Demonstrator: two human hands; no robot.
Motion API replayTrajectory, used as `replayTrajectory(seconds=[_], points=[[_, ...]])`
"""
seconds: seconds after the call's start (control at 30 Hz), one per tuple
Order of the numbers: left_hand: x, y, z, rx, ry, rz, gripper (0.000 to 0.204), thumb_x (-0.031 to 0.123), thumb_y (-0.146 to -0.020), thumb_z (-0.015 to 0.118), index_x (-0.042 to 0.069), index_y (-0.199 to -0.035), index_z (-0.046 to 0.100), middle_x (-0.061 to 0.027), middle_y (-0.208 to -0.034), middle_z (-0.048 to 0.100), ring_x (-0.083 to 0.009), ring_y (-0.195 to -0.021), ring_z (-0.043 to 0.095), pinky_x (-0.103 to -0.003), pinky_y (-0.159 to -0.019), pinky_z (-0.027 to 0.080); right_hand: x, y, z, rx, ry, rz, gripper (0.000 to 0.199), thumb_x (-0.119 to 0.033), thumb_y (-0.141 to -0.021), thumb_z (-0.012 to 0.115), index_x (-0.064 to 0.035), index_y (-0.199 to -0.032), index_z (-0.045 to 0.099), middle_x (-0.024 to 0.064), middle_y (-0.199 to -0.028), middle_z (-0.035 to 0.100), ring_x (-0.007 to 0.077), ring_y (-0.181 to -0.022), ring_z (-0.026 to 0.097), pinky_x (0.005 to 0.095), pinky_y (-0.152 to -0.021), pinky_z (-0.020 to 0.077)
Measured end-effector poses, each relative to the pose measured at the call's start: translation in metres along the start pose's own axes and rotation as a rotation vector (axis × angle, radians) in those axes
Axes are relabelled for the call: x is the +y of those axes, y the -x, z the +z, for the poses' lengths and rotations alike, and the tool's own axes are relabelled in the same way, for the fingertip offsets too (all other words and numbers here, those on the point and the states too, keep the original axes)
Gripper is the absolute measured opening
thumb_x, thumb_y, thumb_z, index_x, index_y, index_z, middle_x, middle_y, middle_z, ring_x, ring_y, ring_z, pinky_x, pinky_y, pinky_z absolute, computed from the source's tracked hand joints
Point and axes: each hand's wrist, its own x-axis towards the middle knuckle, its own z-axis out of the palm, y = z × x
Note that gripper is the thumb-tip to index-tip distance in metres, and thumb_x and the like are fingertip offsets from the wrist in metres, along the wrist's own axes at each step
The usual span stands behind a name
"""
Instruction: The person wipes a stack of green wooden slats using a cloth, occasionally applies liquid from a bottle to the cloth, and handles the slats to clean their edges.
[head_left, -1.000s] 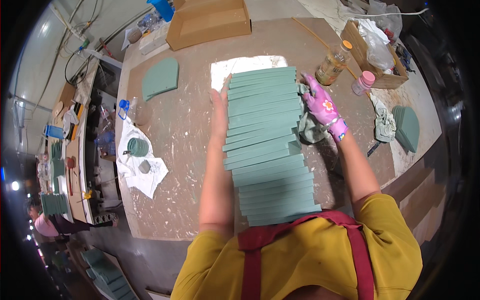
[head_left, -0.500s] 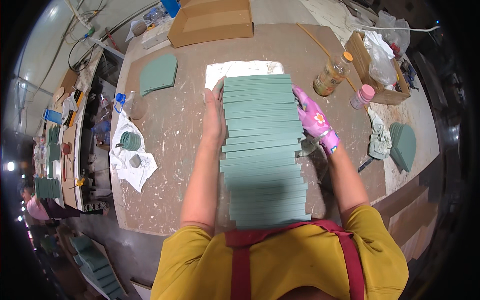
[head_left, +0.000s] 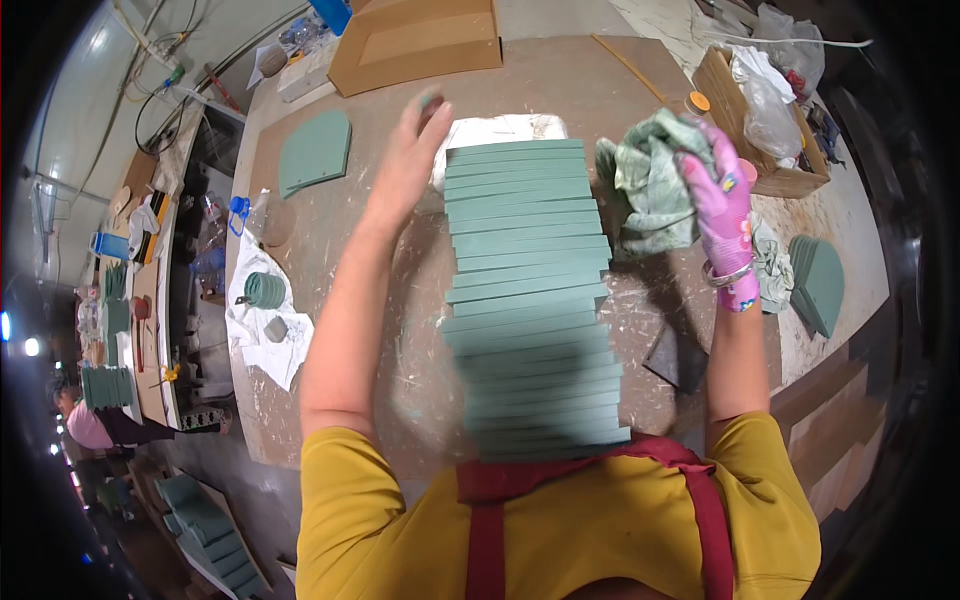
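A long stack of thin pale-green boards (head_left: 527, 265) runs from the far middle of the table to my apron, its edges uneven. My left hand (head_left: 408, 160), bare, is raised beside the stack's far left corner, fingers extended and nothing in it. Right of the stack, my right hand (head_left: 718, 175) wears a pink flowered glove and grips a crumpled green-stained rag (head_left: 655, 185) above the table. A white pad (head_left: 505, 128) shows beyond the far end of the stack. Below the rag, a dark flat block (head_left: 677, 358) lies on the table.
A green rounded board (head_left: 315, 153) lies far left; more such boards (head_left: 818, 285) lean at right. An open cardboard box (head_left: 415, 45) stands at the back. A carton with plastic bags (head_left: 765, 120) and an orange-capped bottle (head_left: 697, 103) are at right. A white cloth (head_left: 262, 335) lies left.
Both hands have left the sides of the stack. The left has moved up and left; the right has swung out to the right, bringing the rag into full view. The dark block is now uncovered.
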Motion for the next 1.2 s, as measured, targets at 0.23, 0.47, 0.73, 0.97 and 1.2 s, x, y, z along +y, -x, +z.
replayTrajectory(seconds=[0.23, 0.47, 0.73, 0.97, 1.2], points=[[0.086, -0.016, 0.069, -0.486, 0.470, 0.018, 0.061, 0.027, -0.089, 0.061, 0.001, -0.138, 0.035, -0.0114, -0.123, 0.054, -0.0157, -0.110, 0.053, -0.029, -0.093, 0.042, -0.067, -0.020, 0.028, 0.016, -0.095, -0.205, 0.036, -0.010, -0.089, 0.058, 0.0011, -0.123, 0.049, 0.0082, -0.114, 0.059, 0.0143, -0.101, 0.059, 0.0248, -0.087, 0.0478], [0.098, -0.035, 0.107, -0.600, -0.072, 0.218, 0.039, 0.034, -0.090, 0.059, -0.003, -0.104, 0.063, -0.0059, -0.087, 0.066, -0.0112, -0.080, 0.057, -0.028, -0.074, 0.047, -0.023, 0.019, 0.012, 0.005, -0.801, 0.325, 0.036, -0.013, -0.090, 0.058, -0.0009, -0.123, 0.051, 0.0086, -0.115, 0.061, 0.0180, -0.103, 0.061, 0.0314, -0.089, 0.0504], [0.066, -0.078, 0.101, -0.641, -0.225, 0.071, 0.043, 0.039, -0.090, 0.055, -0.003, -0.097, 0.064, -0.0081, -0.085, 0.065, -0.0138, -0.077, 0.056, -0.029, -0.073, 0.046, -0.044, -0.016, -0.078, 0.367, -0.117, 0.086, 0.044, -0.024, -0.090, 0.059, -0.0031, -0.128, 0.048, 0.0148, -0.115, 0.059, 0.0226, -0.107, 0.059, 0.0335, -0.091, 0.0514], [0.075, -0.072, 0.126, -0.723, -0.402, 0.209, 0.042, 0.036, -0.090, 0.057, -0.002, -0.108, 0.062, -0.0153, -0.093, 0.065, -0.0193, -0.085, 0.059, -0.033, -0.079, 0.046, 0.035, -0.089, -0.040, -0.144, 0.943, -0.275, 0.055, -0.019, -0.079, 0.066, -0.0105, -0.130, 0.048, 0.0163, -0.126, 0.050, 0.0329, -0.116, 0.050, 0.0395, -0.097, 0.0417], [0.058, -0.078, 0.121, -0.447, -0.515, 0.424, 0.056, 0.036, -0.082, 0.066, 0.001, -0.122, 0.054, -0.0196, -0.109, 0.063, -0.0289, -0.101, 0.061, -0.035, -0.088, 0.047, 0.023, -0.090, -0.053, 0.111, 0.709, -0.475, 0.042, -0.005, -0.074, 0.062, -0.0048, -0.116, 0.056, 0.0161, -0.101, 0.057, 0.0315, -0.100, 0.058, 0.0397, -0.086, 0.0468]])
